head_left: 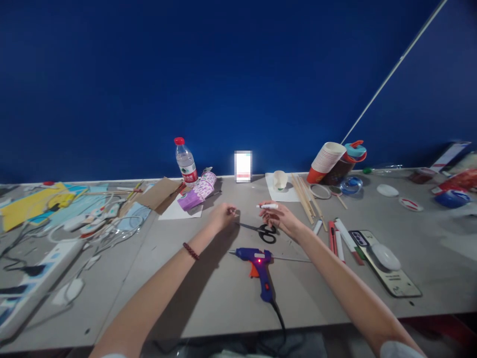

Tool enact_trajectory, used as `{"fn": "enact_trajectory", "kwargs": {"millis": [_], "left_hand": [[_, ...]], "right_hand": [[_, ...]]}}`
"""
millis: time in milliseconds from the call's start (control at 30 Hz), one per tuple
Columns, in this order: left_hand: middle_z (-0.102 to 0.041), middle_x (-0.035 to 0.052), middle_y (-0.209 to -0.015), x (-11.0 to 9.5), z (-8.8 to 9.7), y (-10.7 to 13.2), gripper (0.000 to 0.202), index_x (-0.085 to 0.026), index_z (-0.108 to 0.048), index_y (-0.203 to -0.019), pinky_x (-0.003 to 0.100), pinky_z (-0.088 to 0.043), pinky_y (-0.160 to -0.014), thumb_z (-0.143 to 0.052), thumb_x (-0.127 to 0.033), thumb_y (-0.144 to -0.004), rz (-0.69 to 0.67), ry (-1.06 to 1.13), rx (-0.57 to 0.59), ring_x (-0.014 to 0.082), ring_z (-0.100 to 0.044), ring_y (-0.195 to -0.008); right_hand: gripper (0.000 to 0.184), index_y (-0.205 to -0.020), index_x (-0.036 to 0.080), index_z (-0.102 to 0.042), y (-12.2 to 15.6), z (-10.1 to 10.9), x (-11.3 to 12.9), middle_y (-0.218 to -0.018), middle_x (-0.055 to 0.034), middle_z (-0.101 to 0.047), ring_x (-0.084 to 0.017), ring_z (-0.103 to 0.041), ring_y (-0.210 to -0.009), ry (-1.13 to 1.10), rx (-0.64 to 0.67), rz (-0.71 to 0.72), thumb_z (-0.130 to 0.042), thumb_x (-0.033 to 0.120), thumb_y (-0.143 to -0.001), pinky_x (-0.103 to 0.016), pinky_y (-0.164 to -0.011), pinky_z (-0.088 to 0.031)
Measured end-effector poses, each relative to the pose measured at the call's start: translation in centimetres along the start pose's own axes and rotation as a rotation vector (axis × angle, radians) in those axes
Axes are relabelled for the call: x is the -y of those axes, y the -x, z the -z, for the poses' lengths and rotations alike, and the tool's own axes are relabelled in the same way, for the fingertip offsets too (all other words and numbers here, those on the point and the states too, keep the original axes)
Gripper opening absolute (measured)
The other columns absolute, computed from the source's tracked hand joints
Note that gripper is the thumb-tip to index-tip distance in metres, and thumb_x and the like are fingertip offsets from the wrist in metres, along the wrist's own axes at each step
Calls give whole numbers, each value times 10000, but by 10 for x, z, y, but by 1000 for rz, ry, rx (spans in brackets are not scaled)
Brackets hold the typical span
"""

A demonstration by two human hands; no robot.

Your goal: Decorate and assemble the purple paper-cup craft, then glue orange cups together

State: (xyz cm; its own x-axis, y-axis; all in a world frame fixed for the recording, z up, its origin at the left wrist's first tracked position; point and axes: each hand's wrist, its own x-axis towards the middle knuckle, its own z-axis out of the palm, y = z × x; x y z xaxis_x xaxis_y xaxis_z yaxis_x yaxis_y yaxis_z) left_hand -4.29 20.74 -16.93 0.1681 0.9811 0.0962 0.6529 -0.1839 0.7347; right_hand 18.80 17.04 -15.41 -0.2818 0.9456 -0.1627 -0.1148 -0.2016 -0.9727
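Observation:
My right hand (280, 216) is closed round a white marker (267, 206) held level above the grey table (208, 293). My left hand (222, 215) is closed in a pinch on something small at its fingertips, perhaps the marker's cap; I cannot make it out. Black-handled scissors (261, 230) lie on the table between and just below both hands. Nearer to me a blue hot glue gun (258, 263) stands on its orange stand with a red light on, its black cord running off the front edge.
Behind the hands stand a water bottle (186, 162), a purple carton (197, 194), a paper cup (279, 179), wooden sticks (305, 199) and stacked cups (328, 161). Markers and utility knives (341, 241) and a phone (383, 261) lie right. Power strips and cables (55, 248) crowd the left.

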Motion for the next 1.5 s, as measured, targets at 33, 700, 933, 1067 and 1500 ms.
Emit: {"fn": "enact_trajectory", "kwargs": {"millis": [33, 700, 933, 1067, 1500], "left_hand": [[-627, 2, -656, -3, 5, 3, 168, -198, -725, -820, 245, -357, -546, -645, -156, -678, -19, -5, -5, 137, -511, -532], [-563, 20, -698, -80, 74, 158, 258, -186, -519, -758, 338, -345, -707, -393, -268, -967, -1044, -726, -166, 189, -505, -726], [-629, 23, -761, -77, 81, 177, 199, -185, -574, -758, 352, -373, -736, -448, -185, -911, -1163, -786, -266, 186, -538, -774], [-633, 36, -778, -72, 83, 180, 187, -186, -590, -751, 359, -382, -742, -476, -217, -895, -1228, -803, -268, 193, -538, -791], [-609, -1, -772, -76, 94, 173, 208, -234, -579, -764, 303, -346, -679, -626, -429, -821, -1492, -979, -246, 147, -515, -753]], "right_hand": [[290, -955, 197, -558, 3, -1, 2, -752, -5, -614, -118, -550, -589, 11, 25, 15, -654, 350, -728, -207, -467, -397], [299, -870, 159, -652, 121, -75, 33, -699, -51, -600, -137, -555, -664, 540, 552, 821, -392, 288, -943, -238, -617, -443], [275, -881, 186, -619, 136, -81, 39, -672, -36, -578, -149, -543, -670, 810, 597, 984, -374, 280, -961, -259, -637, -425], [281, -806, 203, -610, 139, -83, 46, -667, -8, -569, -131, -512, -649, 978, 657, 1014, -408, 288, -982, -246, -612, -405], [376, -907, 199, -635, 144, -81, 29, -784, -15, -628, -129, -539, -704, 1052, 710, 926, -284, 280, -1014, -251, -600, -383]]}}
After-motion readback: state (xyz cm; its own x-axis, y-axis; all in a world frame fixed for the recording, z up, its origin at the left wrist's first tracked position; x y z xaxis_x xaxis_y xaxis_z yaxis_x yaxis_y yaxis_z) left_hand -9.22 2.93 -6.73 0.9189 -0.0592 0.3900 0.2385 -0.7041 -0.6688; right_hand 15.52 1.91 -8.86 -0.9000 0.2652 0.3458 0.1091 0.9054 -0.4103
